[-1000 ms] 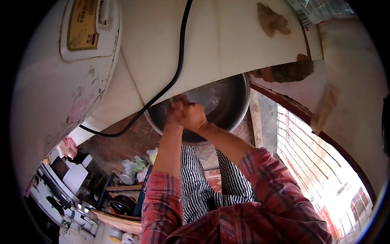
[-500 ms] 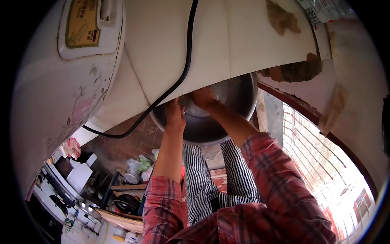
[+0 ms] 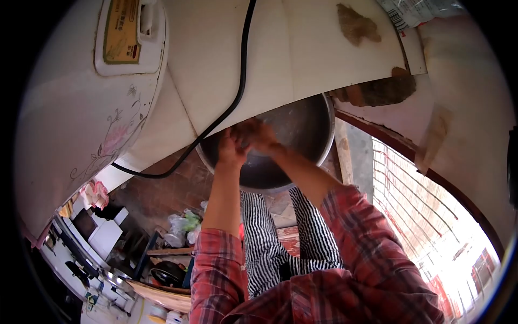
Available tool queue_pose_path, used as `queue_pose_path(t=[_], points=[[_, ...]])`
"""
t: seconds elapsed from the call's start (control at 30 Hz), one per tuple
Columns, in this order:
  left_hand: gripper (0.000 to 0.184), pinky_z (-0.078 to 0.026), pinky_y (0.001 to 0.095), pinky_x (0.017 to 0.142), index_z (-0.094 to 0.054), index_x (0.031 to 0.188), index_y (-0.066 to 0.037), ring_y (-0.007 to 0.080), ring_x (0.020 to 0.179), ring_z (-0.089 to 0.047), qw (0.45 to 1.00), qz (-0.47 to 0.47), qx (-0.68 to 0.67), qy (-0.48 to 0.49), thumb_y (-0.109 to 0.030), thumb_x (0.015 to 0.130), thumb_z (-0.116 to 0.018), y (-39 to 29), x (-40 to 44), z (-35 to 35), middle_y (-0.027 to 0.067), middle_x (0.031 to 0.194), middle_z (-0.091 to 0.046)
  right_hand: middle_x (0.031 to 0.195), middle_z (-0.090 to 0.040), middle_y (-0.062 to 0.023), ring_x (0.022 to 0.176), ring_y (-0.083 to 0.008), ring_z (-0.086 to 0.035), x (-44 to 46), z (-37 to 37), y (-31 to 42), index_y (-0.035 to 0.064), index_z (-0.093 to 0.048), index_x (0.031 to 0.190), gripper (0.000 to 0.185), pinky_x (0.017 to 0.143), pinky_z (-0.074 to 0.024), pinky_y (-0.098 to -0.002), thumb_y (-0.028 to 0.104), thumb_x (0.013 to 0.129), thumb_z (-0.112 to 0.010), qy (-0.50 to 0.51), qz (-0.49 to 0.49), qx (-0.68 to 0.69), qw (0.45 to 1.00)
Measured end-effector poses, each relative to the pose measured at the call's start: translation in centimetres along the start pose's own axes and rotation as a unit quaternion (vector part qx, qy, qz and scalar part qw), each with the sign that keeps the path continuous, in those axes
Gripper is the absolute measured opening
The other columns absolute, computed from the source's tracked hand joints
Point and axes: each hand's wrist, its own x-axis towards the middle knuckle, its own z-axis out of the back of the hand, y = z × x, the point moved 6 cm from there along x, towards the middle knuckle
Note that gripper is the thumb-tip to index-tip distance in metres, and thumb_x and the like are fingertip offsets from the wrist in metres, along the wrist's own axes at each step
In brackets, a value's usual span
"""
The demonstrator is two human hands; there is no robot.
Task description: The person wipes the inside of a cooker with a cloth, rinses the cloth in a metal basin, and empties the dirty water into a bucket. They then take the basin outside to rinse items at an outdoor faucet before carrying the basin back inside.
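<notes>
A wide metal basin point(image 3: 307, 137) sits low, its far part hidden beneath the pale counter edge. Inside its rim, my left hand point(image 3: 233, 148) is at the left with its fingers bent upward. My right hand point(image 3: 258, 135) reaches across from the right and meets it, touching or nearly so. Motion smears the fingers of both hands, and shadow covers their tips. Whether anything lies between them I cannot make out. A faint pale sheen shows in the basin just below my hands.
A pale counter point(image 3: 270, 59) spans the top, crossed by a black cable point(image 3: 242, 70). A white rice cooker point(image 3: 97, 102) stands at the left. Plastic bags point(image 3: 183, 224) and a dark pan point(image 3: 168, 274) are at lower left. A gridded window point(image 3: 415, 189) lies at the right.
My right hand has shifted left and slightly down, closer to my left hand, and is more blurred. The whole view has moved slightly, showing more of the basin's inside.
</notes>
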Motion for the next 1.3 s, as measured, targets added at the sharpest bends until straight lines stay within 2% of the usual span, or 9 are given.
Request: queue_pose_path(t=[0.1, 0.27, 0.4, 0.43, 0.93, 1.0, 1.03, 1.1, 1.3], points=[[0.034, -0.044, 0.0351, 0.084, -0.049, 0.114, -0.011, 0.0207, 0.101, -0.051, 0.99, 0.027, -0.081, 0.108, -0.035, 0.092, -0.039, 0.6, 1.3, 1.6, 0.0052, 0.111, -0.053, 0.094, -0.059, -0.0159, 0.082, -0.0283, -0.06, -3.1, -3.4, 1.1, 0.0036, -0.058, 0.089, 0.013, 0.07, -0.0486, -0.0352, 0.014, 0.08, -0.055, 0.019, 0.179, -0.261, 0.948], [0.031, -0.049, 0.036, 0.074, -0.052, 0.104, -0.008, 0.0216, 0.087, -0.056, 0.988, -0.135, 0.076, 0.015, -0.033, 0.093, -0.037, 0.8, -1.6, 0.4, 0.0074, 0.095, -0.057, 0.079, -0.052, -0.0114, 0.073, -0.0248, -0.053, -7.4, 0.1, 4.6, 0.0004, -0.052, 0.085, 0.021, 0.071, -0.0447, -0.0322, 0.014, 0.076, -0.065, -0.09, -0.042, 0.247, 0.964], [0.028, -0.048, 0.0366, 0.076, -0.052, 0.105, -0.007, 0.024, 0.089, -0.057, 0.995, 0.028, -0.094, 0.02, -0.027, 0.092, -0.037, 3.9, -3.1, -0.3, 0.0067, 0.093, -0.058, 0.079, -0.053, -0.0084, 0.082, -0.0184, -0.052, -5.9, 0.5, 1.0, 0.0049, -0.052, 0.095, 0.028, 0.074, -0.0436, -0.0296, 0.02, 0.077, -0.067, -0.274, -0.052, 0.077, 0.957], [0.019, -0.047, 0.0337, 0.072, -0.052, 0.098, -0.008, 0.0216, 0.084, -0.056, 0.996, -0.005, -0.079, 0.047, -0.021, 0.088, -0.043, 3.3, -4.5, -2.5, 0.0057, 0.088, -0.057, 0.085, -0.056, -0.0062, 0.088, -0.0151, -0.052, -5.6, -1.0, 0.7, 0.006, -0.057, 0.096, 0.023, 0.078, -0.0434, -0.0288, 0.021, 0.079, -0.064, -0.102, -0.184, 0.489, 0.847], [0.035, -0.048, 0.0388, 0.07, -0.055, 0.099, 0.005, 0.0288, 0.081, -0.061, 0.938, -0.132, 0.288, -0.142, -0.027, 0.09, -0.043, 3.7, -8.1, -3.2, 0.0174, 0.088, -0.062, 0.088, -0.058, -0.0062, 0.085, -0.016, -0.054, -7.7, 0.5, 1.9, 0.0098, -0.063, 0.105, 0.028, 0.076, -0.0443, -0.0281, 0.023, 0.088, -0.045, 0.014, -0.267, 0.553, 0.789], [0.036, -0.047, 0.0383, 0.059, -0.056, 0.09, 0.007, 0.0332, 0.068, -0.062, 0.62, -0.402, 0.663, -0.12, -0.026, 0.09, -0.041, 2.2, -9.3, -5.7, 0.0212, 0.073, -0.061, 0.087, -0.058, -0.0064, 0.083, -0.0162, -0.054, -7.8, 0.3, 1.5, 0.0082, -0.063, 0.104, 0.028, 0.075, -0.0444, -0.0282, 0.022, 0.089, -0.044, 0.022, -0.266, 0.57, 0.777], [0.036, -0.047, 0.0383, 0.059, -0.056, 0.09, 0.007, 0.0332, 0.068, -0.062, 0.62, -0.404, 0.661, -0.122, -0.026, 0.09, -0.041, 2.2, -9.8, -6.0, 0.0212, 0.073, -0.061, 0.086, -0.058, -0.0066, 0.082, -0.0164, -0.054, -7.8, 0.3, 1.4, 0.0066, -0.062, 0.104, 0.029, 0.074, -0.0446, -0.0283, 0.021, 0.089, -0.043, 0.027, -0.266, 0.588, 0.764], [0.036, -0.045, 0.0385, 0.058, -0.055, 0.092, 0.007, 0.0359, 0.068, -0.061, 0.818, -0.332, 0.454, -0.12, -0.027, 0.09, -0.041, 2.6, -10.4, -5.4, 0.0246, 0.071, -0.059, 0.085, -0.058, -0.0066, 0.08, -0.0168, -0.054, -8.3, 0.4, 1.2, 0.0055, -0.062, 0.103, 0.029, 0.073, -0.0446, -0.0286, 0.021, 0.09, -0.042, 0.022, -0.278, 0.554, 0.784], [0.031, -0.048, 0.0345, 0.068, -0.052, 0.101, -0.003, 0.0231, 0.082, -0.058, 0.803, -0.286, 0.521, -0.043, -0.031, 0.09, -0.045, 2.4, -12.6, -6.5, 0.0099, 0.094, -0.059, 0.089, -0.059, -0.007, 0.084, -0.0178, -0.056, -9.5, 0.9, 1.8, 0.0051, -0.061, 0.105, 0.035, 0.076, -0.0447, -0.029, 0.033, 0.092, -0.044, 0.047, -0.27, 0.584, 0.764]])
